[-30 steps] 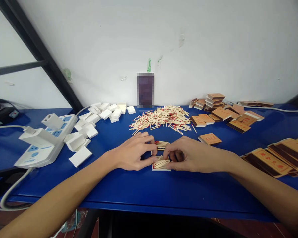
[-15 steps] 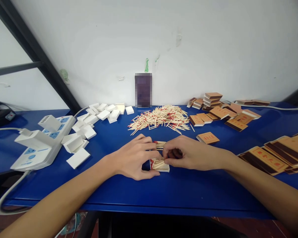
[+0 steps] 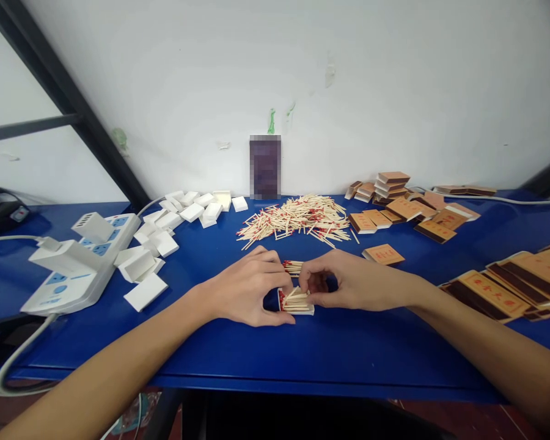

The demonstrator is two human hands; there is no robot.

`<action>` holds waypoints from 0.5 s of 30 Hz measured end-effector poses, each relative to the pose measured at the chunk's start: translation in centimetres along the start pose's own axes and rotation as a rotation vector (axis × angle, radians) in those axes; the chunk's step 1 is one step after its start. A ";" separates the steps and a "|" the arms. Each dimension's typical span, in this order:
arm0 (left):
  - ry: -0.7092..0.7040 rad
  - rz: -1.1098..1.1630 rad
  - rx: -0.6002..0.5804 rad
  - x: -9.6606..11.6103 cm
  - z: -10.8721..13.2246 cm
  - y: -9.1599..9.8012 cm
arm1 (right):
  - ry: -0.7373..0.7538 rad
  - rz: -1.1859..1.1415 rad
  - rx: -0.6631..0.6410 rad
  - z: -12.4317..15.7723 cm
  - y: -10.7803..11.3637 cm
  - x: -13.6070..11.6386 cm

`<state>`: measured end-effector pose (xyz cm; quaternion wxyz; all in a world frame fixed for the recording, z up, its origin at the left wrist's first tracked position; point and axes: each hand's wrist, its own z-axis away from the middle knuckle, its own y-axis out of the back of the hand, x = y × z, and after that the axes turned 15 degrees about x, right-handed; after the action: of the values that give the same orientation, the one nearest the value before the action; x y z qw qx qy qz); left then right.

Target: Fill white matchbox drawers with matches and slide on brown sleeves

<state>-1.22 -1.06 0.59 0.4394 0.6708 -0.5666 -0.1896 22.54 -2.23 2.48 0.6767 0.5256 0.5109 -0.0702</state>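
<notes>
A white matchbox tray (image 3: 308, 310) lies on the blue table, with red-tipped matches (image 3: 295, 299) in it, heads toward the left. My left hand (image 3: 252, 290) curves round the tray's left end, thumb at the near side and fingers at the far side. At the right end, my right hand (image 3: 343, 284) pinches at the match sticks with thumb and fingers; its inner fingertips are partly hidden. Just behind the tray, a small bundle of matches (image 3: 293, 267) shows between both hands. Farther back spreads a large heap of loose matches (image 3: 302, 219).
Several white trays (image 3: 145, 292) are scattered at the left, beside a white power strip (image 3: 80, 275) with chargers. Orange-brown matchbox sleeves (image 3: 406, 208) pile up at the back right, one sleeve (image 3: 384, 253) nearer, flattened ones (image 3: 495, 296) at far right. A blurred dark rectangle (image 3: 264, 168) stands against the wall.
My left thumb and fingers have shifted slightly along the tray. The right hand stays at its right end, and some match sticks there now lie at a slant, raised a little.
</notes>
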 end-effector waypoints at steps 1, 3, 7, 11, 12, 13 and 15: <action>0.000 0.007 0.000 0.0 0.0 0.0 | 0.008 0.013 0.011 0.0 -0.1 0.0; -0.001 0.016 0.000 0.0 0.0 0.0 | 0.028 0.038 0.026 0.0 -0.3 0.0; -0.004 -0.007 -0.015 0.1 -0.1 0.0 | 0.050 0.082 0.063 0.0 -0.6 -0.1; -0.010 -0.018 -0.022 0.2 -0.1 0.0 | 0.090 0.143 0.126 -0.1 -0.9 -0.1; -0.012 -0.015 -0.023 0.1 -0.1 0.0 | 0.100 0.147 0.125 -0.1 -0.9 -0.1; -0.016 -0.010 -0.026 0.1 -0.1 0.0 | 0.112 0.147 0.121 -0.2 -0.9 -0.1; -0.022 -0.005 -0.041 0.1 -0.1 0.0 | 0.142 0.151 0.123 -0.2 -1.0 0.0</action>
<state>-1.12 -1.07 0.68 0.4464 0.6610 -0.5656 -0.2097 21.78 -2.46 1.87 0.6086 0.6066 0.5113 -0.0127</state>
